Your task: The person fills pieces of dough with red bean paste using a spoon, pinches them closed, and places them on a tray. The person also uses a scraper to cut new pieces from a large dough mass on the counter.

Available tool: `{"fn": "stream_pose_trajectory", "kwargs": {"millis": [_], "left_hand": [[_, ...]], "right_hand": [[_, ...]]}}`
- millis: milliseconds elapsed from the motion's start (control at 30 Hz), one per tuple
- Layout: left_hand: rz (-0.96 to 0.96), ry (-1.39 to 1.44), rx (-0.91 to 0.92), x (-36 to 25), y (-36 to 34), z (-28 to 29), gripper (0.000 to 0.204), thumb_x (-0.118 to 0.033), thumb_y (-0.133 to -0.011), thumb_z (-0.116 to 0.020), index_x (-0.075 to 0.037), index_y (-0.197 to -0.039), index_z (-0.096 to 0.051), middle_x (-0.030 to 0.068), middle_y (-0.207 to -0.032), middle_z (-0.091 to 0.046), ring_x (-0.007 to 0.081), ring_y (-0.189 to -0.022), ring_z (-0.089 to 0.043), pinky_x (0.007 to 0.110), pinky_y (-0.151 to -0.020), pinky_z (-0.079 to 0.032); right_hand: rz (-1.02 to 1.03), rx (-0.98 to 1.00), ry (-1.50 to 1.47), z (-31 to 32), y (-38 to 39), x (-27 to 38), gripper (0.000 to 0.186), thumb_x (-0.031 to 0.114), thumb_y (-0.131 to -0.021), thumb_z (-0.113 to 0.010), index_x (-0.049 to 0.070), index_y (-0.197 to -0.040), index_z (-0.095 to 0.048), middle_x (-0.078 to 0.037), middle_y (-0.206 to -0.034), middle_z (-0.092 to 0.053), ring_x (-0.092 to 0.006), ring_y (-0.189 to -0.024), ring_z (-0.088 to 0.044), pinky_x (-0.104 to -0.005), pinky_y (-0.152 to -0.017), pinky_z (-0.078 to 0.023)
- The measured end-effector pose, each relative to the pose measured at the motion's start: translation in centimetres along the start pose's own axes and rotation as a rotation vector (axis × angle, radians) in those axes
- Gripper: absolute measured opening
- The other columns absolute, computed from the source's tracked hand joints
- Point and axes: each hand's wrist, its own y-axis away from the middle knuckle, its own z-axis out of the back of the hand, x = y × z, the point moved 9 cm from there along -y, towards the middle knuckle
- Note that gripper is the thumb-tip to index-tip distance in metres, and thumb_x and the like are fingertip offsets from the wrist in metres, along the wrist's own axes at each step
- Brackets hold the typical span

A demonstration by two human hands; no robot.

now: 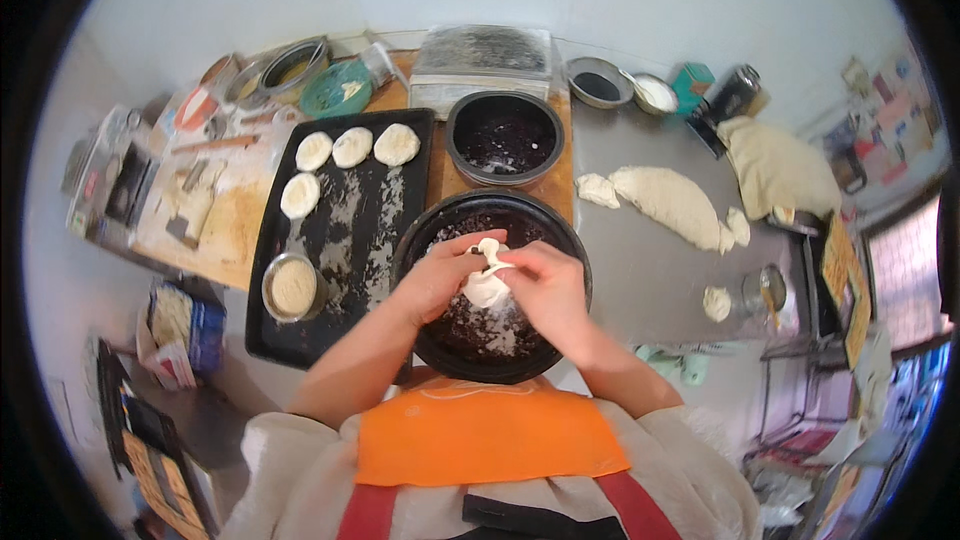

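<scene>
Between my two hands is a soft white piece of dough (486, 290), held over a wide black round pan (572, 325) dusted with flour. My left hand (438, 278) cups the dough from the left, its fingers curled round it. The fingers of my right hand (548, 288) pinch the dough's upper edge, which is drawn up into a folded tip. A small dark spot shows by that tip; I cannot tell what it is. Just left of the pan lies a black baking tray (350, 195) bearing several flat round dough pieces (352, 148) and a metal bowl of pale crumbs (293, 287).
Behind the pan stands a dark deep bowl (504, 138), with a scale (482, 60) farther back. On the metal counter (640, 290) at the right rest a long dough slab (668, 202) and a glass jar (763, 290). A floury wooden board (240, 202) and bowls occupy the left.
</scene>
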Motion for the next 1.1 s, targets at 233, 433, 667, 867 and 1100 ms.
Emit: {"fn": "stream_pose_trajectory", "kwargs": {"millis": [233,433,667,867,1100], "left_hand": [[-0.024,0.132,0.103,-4.0,3.2,3.7,0.062,-0.025,-0.094,-0.056,-0.005,-0.147,-0.033,0.0115,-0.135,-0.053,0.0179,-0.113,-0.059,0.031,-0.088,-0.051],[-0.281,0.611,-0.137,-1.1,6.0,9.9,0.053,-0.05,-0.102,-0.033,-0.006,-0.12,-0.057,0.0062,-0.114,-0.064,0.0188,-0.107,-0.06,0.034,-0.092,-0.048],[-0.31,0.365,-0.384,-2.8,11.7,20.1,0.052,-0.049,-0.1,-0.044,-0.002,-0.106,-0.063,0.005,-0.093,-0.065,0.0122,-0.086,-0.06,0.028,-0.075,-0.048],[-0.127,0.42,-0.564,-1.9,15.3,26.9,0.061,-0.058,-0.097,-0.041,-0.002,-0.114,-0.06,0.0065,-0.1,-0.065,0.0165,-0.087,-0.062,0.03,-0.077,-0.049],[-0.067,0.578,-0.136,-3.1,18.2,30.0,0.063,-0.061,-0.097,-0.038,-0.007,-0.127,-0.05,0.0077,-0.12,-0.06,0.0209,-0.108,-0.059,0.036,-0.086,-0.05]], "right_hand": [[0.194,0.167,0.016,-3.2,-3.7,4.4,0.015,-0.004,-0.071,-0.073,0.003,-0.083,-0.069,-0.009,-0.095,-0.068,-0.0235,-0.085,-0.064,-0.0324,-0.073,-0.052],[-0.401,0.189,-0.605,-13.6,-3.5,1.7,0.038,-0.005,-0.075,-0.074,-0.002,-0.111,-0.061,-0.009,-0.087,-0.069,-0.0132,-0.078,-0.064,-0.0252,-0.067,-0.052],[0.495,0.508,0.335,-25.4,-4.3,13.8,0.024,-0.004,-0.067,-0.071,0.002,-0.09,-0.062,-0.011,-0.089,-0.061,-0.0257,-0.079,-0.062,-0.0344,-0.069,-0.051],[0.102,0.839,0.206,-34.4,-6.0,10.2,0.028,-0.002,-0.067,-0.075,0.002,-0.087,-0.057,-0.008,-0.082,-0.058,-0.0213,-0.072,-0.06,-0.0324,-0.064,-0.047],[0.265,0.621,0.345,-37.7,-3.1,13.2,0.071,0.011,-0.063,-0.083,0.011,-0.129,-0.056,-0.017,-0.127,-0.055,-0.0311,-0.115,-0.058,-0.0351,-0.096,-0.048]]}}
